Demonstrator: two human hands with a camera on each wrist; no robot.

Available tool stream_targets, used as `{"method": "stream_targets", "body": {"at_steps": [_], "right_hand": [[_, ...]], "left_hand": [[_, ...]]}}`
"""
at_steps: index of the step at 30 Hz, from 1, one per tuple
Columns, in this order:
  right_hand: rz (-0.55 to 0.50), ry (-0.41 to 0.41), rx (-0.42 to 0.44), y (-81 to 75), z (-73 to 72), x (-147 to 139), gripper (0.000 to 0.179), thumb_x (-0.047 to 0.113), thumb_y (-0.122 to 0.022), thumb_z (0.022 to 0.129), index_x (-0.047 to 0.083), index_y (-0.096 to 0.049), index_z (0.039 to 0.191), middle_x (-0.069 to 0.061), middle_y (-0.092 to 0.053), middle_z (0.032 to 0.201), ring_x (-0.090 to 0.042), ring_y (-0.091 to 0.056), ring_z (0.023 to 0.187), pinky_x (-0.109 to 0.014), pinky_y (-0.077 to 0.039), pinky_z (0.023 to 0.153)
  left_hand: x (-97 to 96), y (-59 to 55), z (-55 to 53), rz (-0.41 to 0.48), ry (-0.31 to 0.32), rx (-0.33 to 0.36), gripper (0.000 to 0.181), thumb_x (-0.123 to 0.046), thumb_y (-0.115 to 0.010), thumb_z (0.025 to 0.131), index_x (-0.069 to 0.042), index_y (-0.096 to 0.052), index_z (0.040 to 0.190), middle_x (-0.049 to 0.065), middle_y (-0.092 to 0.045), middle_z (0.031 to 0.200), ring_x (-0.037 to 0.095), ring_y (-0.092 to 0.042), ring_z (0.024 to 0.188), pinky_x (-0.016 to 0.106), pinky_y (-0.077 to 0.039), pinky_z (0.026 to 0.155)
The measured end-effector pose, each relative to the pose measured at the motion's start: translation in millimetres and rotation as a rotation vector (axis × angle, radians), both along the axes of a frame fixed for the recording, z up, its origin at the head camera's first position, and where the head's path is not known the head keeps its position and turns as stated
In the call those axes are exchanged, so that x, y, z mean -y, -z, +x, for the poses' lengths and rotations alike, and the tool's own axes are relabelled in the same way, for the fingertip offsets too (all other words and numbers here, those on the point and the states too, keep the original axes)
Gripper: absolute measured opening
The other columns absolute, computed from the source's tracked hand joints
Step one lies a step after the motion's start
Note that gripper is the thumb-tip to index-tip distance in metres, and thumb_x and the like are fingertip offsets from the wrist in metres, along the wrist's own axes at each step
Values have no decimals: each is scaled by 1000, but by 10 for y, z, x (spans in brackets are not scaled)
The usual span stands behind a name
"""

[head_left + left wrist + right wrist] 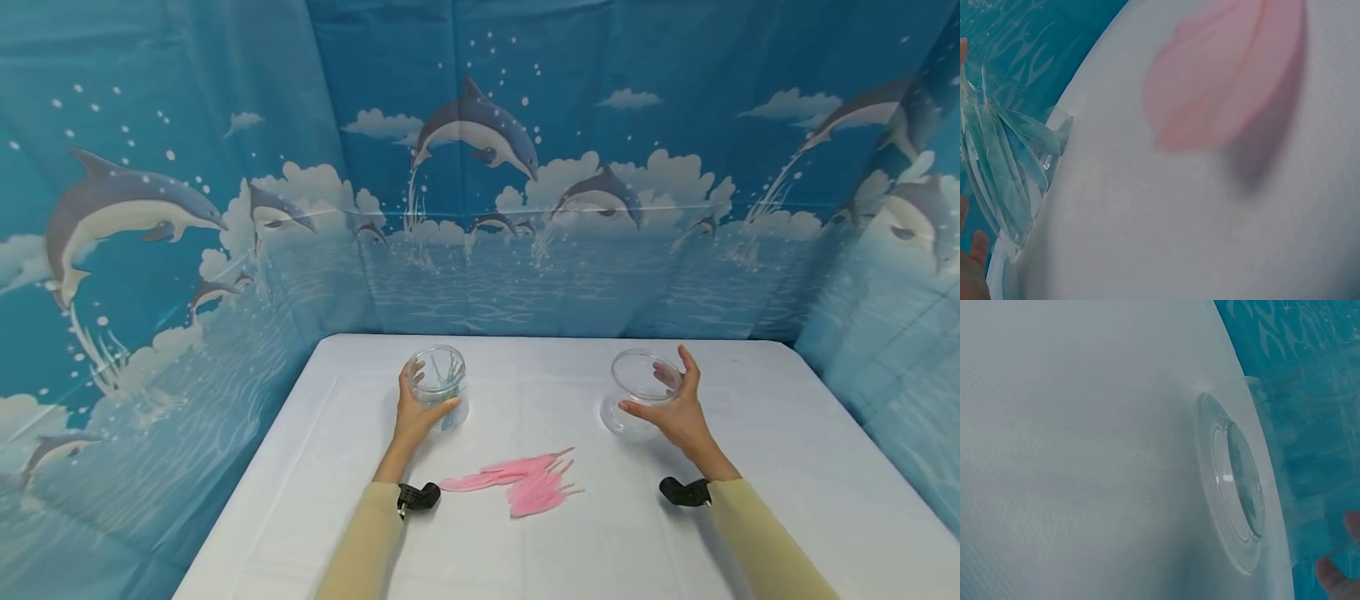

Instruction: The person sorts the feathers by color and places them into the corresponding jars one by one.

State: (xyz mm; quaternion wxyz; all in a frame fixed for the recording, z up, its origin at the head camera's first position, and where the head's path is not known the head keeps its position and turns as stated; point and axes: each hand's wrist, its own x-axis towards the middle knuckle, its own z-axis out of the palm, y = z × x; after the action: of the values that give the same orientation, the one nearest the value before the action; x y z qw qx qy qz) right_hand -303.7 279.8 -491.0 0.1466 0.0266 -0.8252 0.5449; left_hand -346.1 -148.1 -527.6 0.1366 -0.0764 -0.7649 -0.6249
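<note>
With its thumb across the near side and fingers round the far left, my left hand [411, 418] holds a clear round jar [448, 385]. Thin pale blue-green feathers [1007, 165] stand inside it, showing closely in the left wrist view. My right hand [686, 418] grips a second clear jar [628, 392] from its right side, thumb in front and fingers behind. No feathers show in this jar, and its round base [1210, 487] faces the right wrist camera. Pink feathers [534, 493] lie flat on the table between my forearms.
A white cloth covers the table [525, 558]. Blue sheeting printed with dolphins [480, 125] hangs behind the table and along both sides. Each wrist wears a black camera mount, the left one [420, 497] close to the pink feathers.
</note>
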Motion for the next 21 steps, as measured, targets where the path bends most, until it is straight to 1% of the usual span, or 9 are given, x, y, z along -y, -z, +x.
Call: {"method": "stream_targets", "body": {"at_steps": [4,7,10,11,14,17,18,19,21], "right_hand": [[-11,-18,7,32,11,-8,121,15,-83,75,25,11,150,-22,-26,149,-39,-22,136,-69,-16,100],[2,-13,21,47,3,-14,116,22,-83,75,18,4,151,-21,-26,149,-38,-23,135,-67,-18,100],[19,-3,35,70,-14,-18,111,28,-83,74,12,-4,151,-19,-27,149,-37,-24,135,-66,-19,101],[25,-1,37,76,-17,-19,110,29,-83,75,10,-6,151,-19,-28,149,-37,-25,135,-66,-19,101],[27,4,36,80,-33,-31,109,31,-83,74,8,-8,150,-19,-28,149,-37,-25,134,-66,-19,101],[30,7,32,56,-69,-39,108,31,-83,74,8,-8,149,-19,-28,148,-38,-25,134,-66,-19,102],[30,8,31,51,-83,-44,109,31,-83,74,7,-8,149,-19,-28,148,-38,-25,134,-66,-19,102],[30,9,29,45,-94,-43,109,31,-83,74,8,-8,149,-19,-28,148,-38,-26,134,-66,-19,102],[34,10,31,39,-103,-43,109,31,-83,74,8,-8,149,-19,-28,148,-38,-26,133,-66,-19,102]], "left_hand": [[-11,15,1,-7,-1,-12,104,-28,-86,70,-32,-17,148,-2,-29,148,26,-27,136,51,-28,105],[-8,9,2,-16,9,-34,104,-27,-85,71,-31,-16,149,-1,-28,149,26,-26,136,51,-27,106],[-15,-122,85,-14,37,-32,104,-21,-84,74,-23,-14,151,5,-25,151,30,-23,138,51,-25,107],[-13,-122,80,-8,42,-35,106,-19,-84,74,-24,-12,151,7,-24,151,30,-22,138,50,-23,108],[-23,-235,147,42,65,-27,117,-10,-84,72,-15,1,152,18,-16,154,37,-14,140,53,-17,109],[-4,-250,137,101,64,-93,133,-23,-88,68,-10,17,149,24,-5,154,39,-6,140,53,-9,111],[-3,-300,168,120,57,-126,135,-29,-87,67,-5,20,147,27,-1,153,41,-3,140,54,-7,110],[3,-314,173,129,37,-179,137,-38,-85,67,-3,21,146,28,0,152,42,-2,140,55,-6,110],[4,-356,189,150,-21,-312,129,-47,-79,72,-1,16,147,27,-3,151,42,-4,139,53,-5,111]]}}
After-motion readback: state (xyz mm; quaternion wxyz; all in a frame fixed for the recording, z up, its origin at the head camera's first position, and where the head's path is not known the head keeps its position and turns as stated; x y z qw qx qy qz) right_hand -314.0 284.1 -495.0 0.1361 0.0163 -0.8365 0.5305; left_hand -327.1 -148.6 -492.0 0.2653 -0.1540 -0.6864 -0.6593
